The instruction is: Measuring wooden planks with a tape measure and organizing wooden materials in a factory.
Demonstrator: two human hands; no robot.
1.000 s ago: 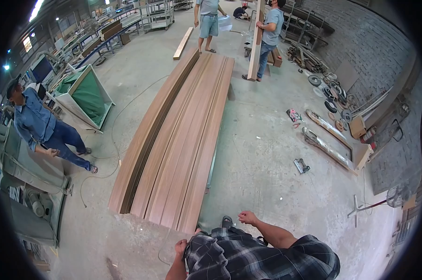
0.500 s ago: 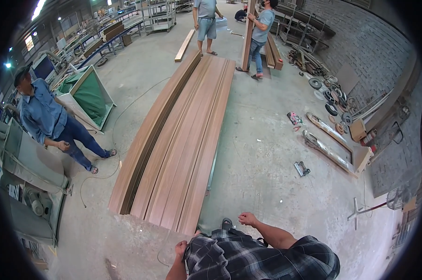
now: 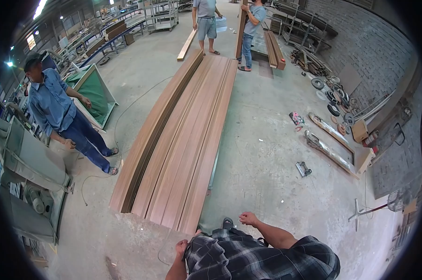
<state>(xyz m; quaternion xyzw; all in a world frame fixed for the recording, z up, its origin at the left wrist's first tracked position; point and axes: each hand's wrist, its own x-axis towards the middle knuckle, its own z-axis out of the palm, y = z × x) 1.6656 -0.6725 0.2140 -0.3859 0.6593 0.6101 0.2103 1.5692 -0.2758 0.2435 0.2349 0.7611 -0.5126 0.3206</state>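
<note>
From far off, I see the left hand (image 3: pixel 181 248) and right hand (image 3: pixel 249 218), both curled, near the boards (image 3: pixel 173 161). I can't make out if either grips anything.

before me, wooden boards (image 3: pixel 185 140) cover a mostly hidden support (image 3: pixel 214 170), and the concrete floor (image 3: pixel 262 168) bears a hand tool (image 3: pixel 303 169), a thin hose (image 3: pixel 83 190) and pale timber (image 3: pixel 187 45).

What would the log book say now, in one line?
left hand: nothing seen held | right hand: curled, nothing seen held | wooden planks: lying ahead | co-worker: holding upright board
</note>
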